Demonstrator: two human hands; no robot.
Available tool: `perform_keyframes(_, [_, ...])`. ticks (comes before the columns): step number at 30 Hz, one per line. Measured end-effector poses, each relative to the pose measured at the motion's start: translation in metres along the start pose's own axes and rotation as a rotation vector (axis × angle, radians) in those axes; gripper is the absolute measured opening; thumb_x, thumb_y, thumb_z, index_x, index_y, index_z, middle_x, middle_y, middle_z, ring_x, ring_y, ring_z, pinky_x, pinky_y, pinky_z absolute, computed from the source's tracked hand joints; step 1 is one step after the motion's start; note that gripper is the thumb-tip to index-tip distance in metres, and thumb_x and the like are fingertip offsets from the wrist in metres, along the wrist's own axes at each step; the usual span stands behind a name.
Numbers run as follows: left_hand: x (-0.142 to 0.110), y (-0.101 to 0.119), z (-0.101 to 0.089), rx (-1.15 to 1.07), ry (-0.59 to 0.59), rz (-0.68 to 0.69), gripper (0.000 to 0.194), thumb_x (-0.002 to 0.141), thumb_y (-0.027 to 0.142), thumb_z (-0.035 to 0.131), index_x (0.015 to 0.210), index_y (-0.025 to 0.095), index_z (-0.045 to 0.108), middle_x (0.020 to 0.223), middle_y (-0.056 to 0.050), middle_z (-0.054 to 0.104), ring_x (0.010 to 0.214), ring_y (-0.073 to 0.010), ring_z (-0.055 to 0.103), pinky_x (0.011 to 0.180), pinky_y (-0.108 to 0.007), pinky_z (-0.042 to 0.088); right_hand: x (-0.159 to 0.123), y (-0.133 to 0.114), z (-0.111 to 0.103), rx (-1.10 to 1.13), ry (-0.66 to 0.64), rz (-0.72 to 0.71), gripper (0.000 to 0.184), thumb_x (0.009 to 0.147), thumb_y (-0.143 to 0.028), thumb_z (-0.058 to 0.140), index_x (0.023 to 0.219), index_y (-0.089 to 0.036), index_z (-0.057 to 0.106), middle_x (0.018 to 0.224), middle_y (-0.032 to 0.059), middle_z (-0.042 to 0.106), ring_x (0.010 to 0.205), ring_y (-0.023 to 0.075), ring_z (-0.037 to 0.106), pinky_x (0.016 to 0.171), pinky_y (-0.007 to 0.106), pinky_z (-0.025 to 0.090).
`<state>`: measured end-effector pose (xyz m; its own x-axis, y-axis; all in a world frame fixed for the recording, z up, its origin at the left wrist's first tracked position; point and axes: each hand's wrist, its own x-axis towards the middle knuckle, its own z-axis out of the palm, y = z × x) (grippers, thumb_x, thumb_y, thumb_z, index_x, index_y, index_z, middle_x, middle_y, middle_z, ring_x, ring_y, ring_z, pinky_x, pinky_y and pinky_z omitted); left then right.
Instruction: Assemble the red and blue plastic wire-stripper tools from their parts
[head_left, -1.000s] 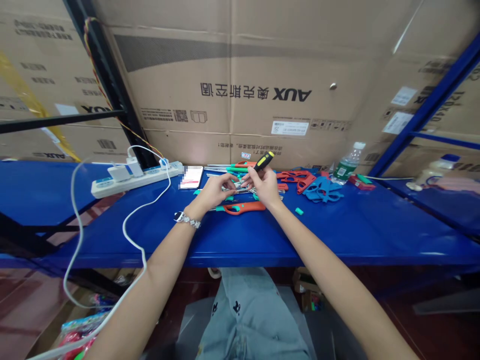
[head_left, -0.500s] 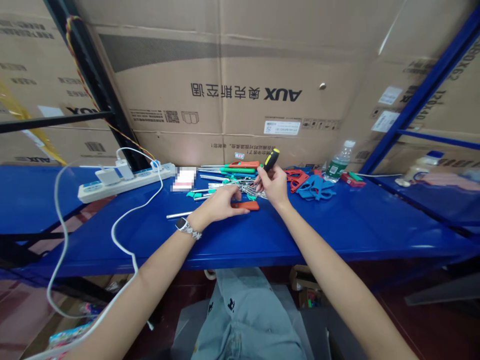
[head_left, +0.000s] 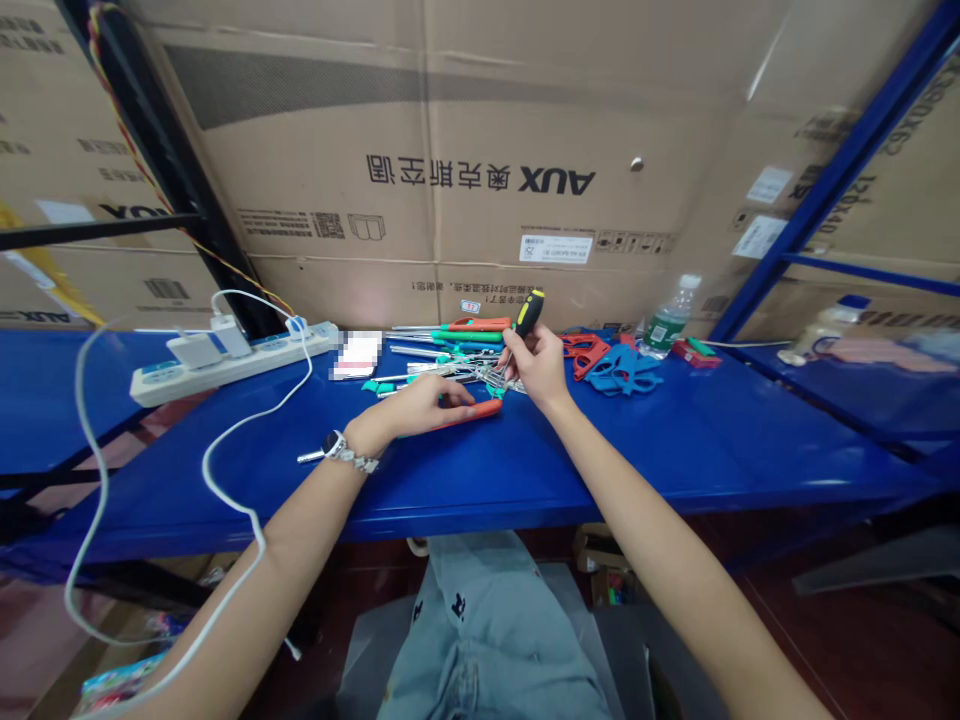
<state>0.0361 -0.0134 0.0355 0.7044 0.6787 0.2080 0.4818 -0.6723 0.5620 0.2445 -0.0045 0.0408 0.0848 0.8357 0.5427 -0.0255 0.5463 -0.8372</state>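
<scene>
My right hand (head_left: pixel 531 366) is closed round a screwdriver with a black and yellow handle (head_left: pixel 529 312), held upright over a pile of small metal parts (head_left: pixel 487 378). My left hand (head_left: pixel 420 405), with a watch on the wrist, grips an orange-red lighter-like tool (head_left: pixel 474 411) that lies along the blue shelf (head_left: pixel 675 450); its metal rod sticks out to the left past my wrist. Behind the hands lie more orange and green tools with metal rods (head_left: pixel 465 335).
Red and blue plastic shells (head_left: pixel 619 365) are heaped to the right, beside a water bottle (head_left: pixel 666 318). A white power strip (head_left: pixel 225 355) with chargers and a trailing white cable sits left, a phone (head_left: pixel 355 354) beside it. Cardboard boxes (head_left: pixel 480 150) wall the back.
My left hand has left the metal parts, taken the orange-red tool and drawn it left and towards me. My right hand keeps the screwdriver upright. The camera has turned slightly right.
</scene>
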Motion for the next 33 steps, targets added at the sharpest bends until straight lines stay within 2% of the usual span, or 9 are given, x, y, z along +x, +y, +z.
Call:
perform_keyframes(3, [0.001,-0.004,0.000,0.045,-0.013,0.047,0.032,0.096,0.043,0.055,0.095,0.021,0.078,0.084,-0.006,0.076,0.068,-0.0169,0.062,0.065,-0.030,0.046,-0.001,-0.001,0.001,0.011,-0.016,-0.002,0.049,0.078,-0.068,0.073,0.084,-0.024,0.052,0.056,-0.0041,0.061,0.037,0.0119,0.050,0.037,0.026,0.039])
perform_keyframes(7, [0.004,-0.013,0.005,0.150,-0.001,0.051,0.037,0.099,0.039,0.050,0.081,0.019,0.074,0.075,-0.006,0.072,0.063,-0.0169,0.058,0.064,-0.031,0.046,-0.004,-0.002,0.004,0.002,-0.035,0.004,0.047,0.079,-0.067,0.072,0.085,-0.025,0.053,0.056,-0.0044,0.060,0.036,0.0121,0.050,0.037,0.027,0.040])
perform_keyframes(11, [0.005,-0.014,0.006,0.161,0.052,0.071,0.024,0.097,0.031,0.054,0.094,0.021,0.076,0.093,-0.009,0.074,0.083,-0.0210,0.066,0.078,-0.034,0.050,-0.006,-0.002,0.006,-0.010,-0.046,-0.013,0.047,0.079,-0.068,0.072,0.084,-0.025,0.052,0.056,-0.0042,0.060,0.036,0.0117,0.049,0.037,0.026,0.039])
perform_keyframes(13, [0.005,-0.010,0.008,0.190,0.098,0.065,0.025,0.098,0.033,0.055,0.096,0.020,0.076,0.097,-0.010,0.072,0.088,-0.0223,0.066,0.083,-0.036,0.051,-0.007,-0.003,0.006,-0.024,-0.049,-0.015,0.047,0.080,-0.067,0.072,0.084,-0.025,0.052,0.056,-0.0041,0.060,0.037,0.0115,0.048,0.037,0.026,0.038])
perform_keyframes(17, [0.007,0.003,0.019,0.247,0.184,0.077,0.034,0.096,0.049,0.062,0.103,0.018,0.073,0.102,-0.012,0.069,0.093,-0.0254,0.065,0.085,-0.039,0.051,-0.009,-0.004,0.006,-0.049,-0.054,-0.022,0.045,0.082,-0.066,0.070,0.087,-0.025,0.053,0.057,-0.0040,0.060,0.037,0.0118,0.048,0.038,0.027,0.038])
perform_keyframes(21, [0.009,0.005,0.026,0.218,0.122,0.062,0.037,0.098,0.052,0.059,0.097,0.018,0.073,0.093,-0.009,0.069,0.083,-0.0230,0.064,0.077,-0.036,0.050,-0.011,-0.003,0.005,-0.113,-0.061,-0.065,0.037,0.084,-0.058,0.071,0.089,-0.025,0.055,0.059,-0.0034,0.060,0.043,0.0137,0.052,0.042,0.027,0.042])
perform_keyframes(27, [0.007,-0.004,0.017,0.065,0.043,0.050,0.032,0.094,0.048,0.065,0.091,0.018,0.075,0.086,-0.007,0.073,0.072,-0.0189,0.063,0.067,-0.031,0.048,-0.015,0.000,0.009,-0.191,-0.082,-0.096,0.028,0.088,-0.051,0.068,0.090,-0.024,0.058,0.062,-0.0019,0.061,0.050,0.0153,0.055,0.046,0.028,0.044])
perform_keyframes(33, [0.006,-0.002,0.015,0.059,0.043,0.042,0.033,0.092,0.050,0.067,0.092,0.018,0.077,0.087,-0.008,0.073,0.072,-0.0188,0.064,0.065,-0.031,0.048,-0.016,0.004,0.011,-0.174,-0.098,-0.114,0.028,0.089,-0.051,0.068,0.089,-0.025,0.058,0.064,-0.0014,0.062,0.050,0.0155,0.055,0.047,0.028,0.045])
